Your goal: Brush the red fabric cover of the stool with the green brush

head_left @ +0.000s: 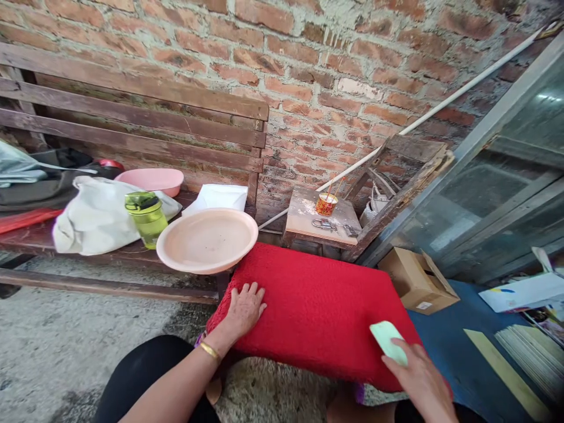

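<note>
A red cloth (317,305) is spread over a low, flat surface in front of my knees. My left hand (245,308) lies on its left part, palm down with the fingers out, a gold bracelet at the wrist. In my right hand (416,367) is a pale green flat block (389,341) with rounded corners, gripped between thumb and fingers over the right end of the cloth. Whether it is soap or a sponge I cannot tell. Just beyond my left hand, a pale pink round basin (207,241) sits on the bench end, close to the cloth's far left corner.
On the wooden bench (132,126) are a green bottle (147,220), a white bag (101,214) and a pink tub (152,180). A small stool (304,220) by the brick wall bears a patterned cup (326,204) and a padlock (323,224). At right stands a cardboard box (412,282).
</note>
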